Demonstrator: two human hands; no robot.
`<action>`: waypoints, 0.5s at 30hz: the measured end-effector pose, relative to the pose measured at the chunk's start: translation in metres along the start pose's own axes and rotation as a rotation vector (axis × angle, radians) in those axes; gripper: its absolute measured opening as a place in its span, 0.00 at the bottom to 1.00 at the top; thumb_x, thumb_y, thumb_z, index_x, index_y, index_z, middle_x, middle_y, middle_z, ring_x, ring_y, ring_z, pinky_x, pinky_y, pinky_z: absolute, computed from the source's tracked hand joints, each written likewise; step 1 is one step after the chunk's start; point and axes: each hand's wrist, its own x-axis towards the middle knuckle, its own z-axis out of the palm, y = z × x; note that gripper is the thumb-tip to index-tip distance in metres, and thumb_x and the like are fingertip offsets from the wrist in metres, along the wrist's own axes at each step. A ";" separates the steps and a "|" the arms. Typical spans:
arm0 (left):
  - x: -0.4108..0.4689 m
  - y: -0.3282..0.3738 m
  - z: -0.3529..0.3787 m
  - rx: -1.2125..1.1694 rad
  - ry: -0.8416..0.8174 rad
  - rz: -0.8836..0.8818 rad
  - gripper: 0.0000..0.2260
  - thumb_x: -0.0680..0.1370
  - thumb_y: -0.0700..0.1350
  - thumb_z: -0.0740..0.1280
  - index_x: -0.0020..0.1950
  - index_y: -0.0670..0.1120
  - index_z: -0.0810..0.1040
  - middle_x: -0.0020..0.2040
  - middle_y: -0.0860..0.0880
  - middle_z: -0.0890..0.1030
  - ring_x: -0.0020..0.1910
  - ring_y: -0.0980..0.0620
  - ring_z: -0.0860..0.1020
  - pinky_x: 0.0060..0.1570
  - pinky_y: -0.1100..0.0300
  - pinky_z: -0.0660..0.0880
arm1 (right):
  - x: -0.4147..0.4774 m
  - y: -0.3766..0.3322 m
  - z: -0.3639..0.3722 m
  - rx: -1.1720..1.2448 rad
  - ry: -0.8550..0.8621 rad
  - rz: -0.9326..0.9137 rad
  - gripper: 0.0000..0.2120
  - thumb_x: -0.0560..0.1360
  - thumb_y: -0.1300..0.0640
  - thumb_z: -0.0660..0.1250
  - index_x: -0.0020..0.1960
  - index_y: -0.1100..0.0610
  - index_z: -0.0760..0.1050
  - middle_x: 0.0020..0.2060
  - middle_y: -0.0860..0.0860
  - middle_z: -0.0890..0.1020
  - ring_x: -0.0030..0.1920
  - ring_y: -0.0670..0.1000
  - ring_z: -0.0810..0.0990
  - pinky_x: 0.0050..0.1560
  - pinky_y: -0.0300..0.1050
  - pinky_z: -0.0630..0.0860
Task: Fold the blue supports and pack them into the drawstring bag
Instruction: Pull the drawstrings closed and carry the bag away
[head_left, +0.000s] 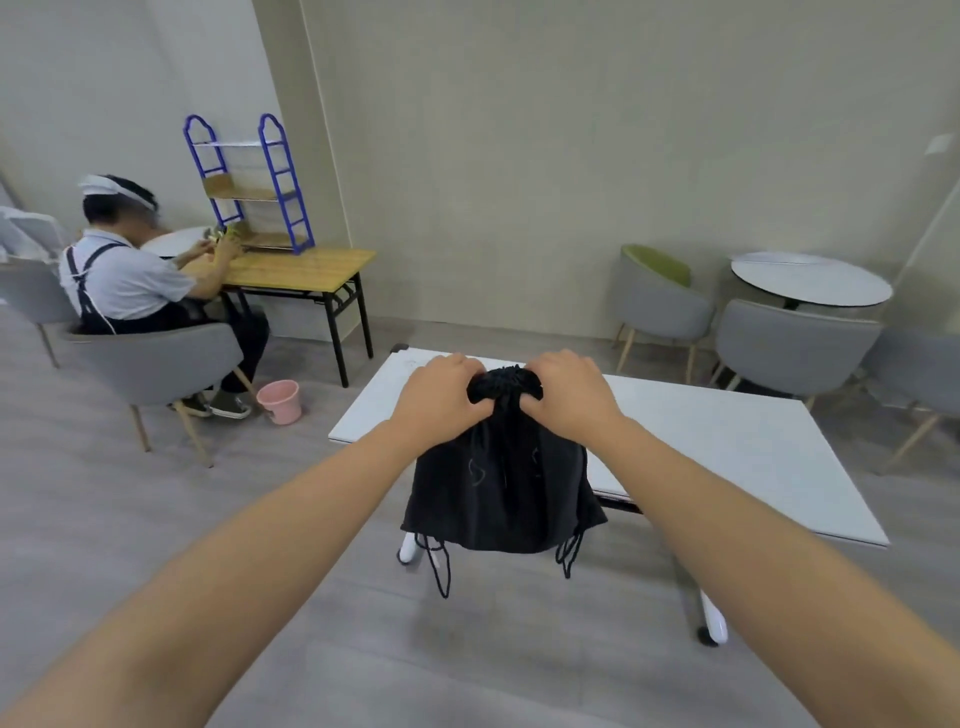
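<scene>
A black drawstring bag (501, 483) hangs in the air in front of me, over the near edge of a white table (727, 447). Its mouth is gathered into a tight ruffle at the top. My left hand (441, 397) grips the bag's neck from the left. From the right, my right hand (571, 392) grips the same neck. Loose black cords dangle from both bottom corners. The bag looks filled; no blue supports are visible at my table, and whatever is inside is hidden.
A person sits in a grey chair (156, 364) at a wooden table (301, 270) at the left, with a blue-framed shelf rack (249, 182) on it. A pink bucket (280, 401) stands on the floor. Grey chairs (789, 348) and a round table (810, 280) stand at the right.
</scene>
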 end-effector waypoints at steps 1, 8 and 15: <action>0.021 -0.003 0.007 0.011 -0.009 -0.002 0.12 0.71 0.58 0.66 0.49 0.53 0.79 0.44 0.55 0.78 0.46 0.52 0.75 0.48 0.53 0.76 | 0.017 0.014 0.005 0.013 -0.003 0.007 0.09 0.73 0.48 0.65 0.39 0.50 0.68 0.35 0.44 0.68 0.42 0.52 0.67 0.44 0.47 0.62; 0.149 -0.037 0.074 0.028 -0.050 -0.054 0.12 0.72 0.56 0.67 0.52 0.53 0.79 0.47 0.54 0.78 0.48 0.51 0.76 0.46 0.55 0.74 | 0.132 0.093 0.052 0.043 -0.030 0.000 0.09 0.72 0.50 0.65 0.37 0.49 0.67 0.35 0.45 0.71 0.41 0.51 0.67 0.43 0.47 0.62; 0.248 -0.095 0.162 -0.005 -0.194 -0.067 0.06 0.73 0.55 0.66 0.46 0.54 0.75 0.43 0.56 0.75 0.44 0.51 0.76 0.43 0.55 0.71 | 0.223 0.154 0.147 0.095 -0.138 0.083 0.05 0.73 0.51 0.63 0.41 0.51 0.70 0.37 0.46 0.74 0.38 0.53 0.73 0.41 0.46 0.63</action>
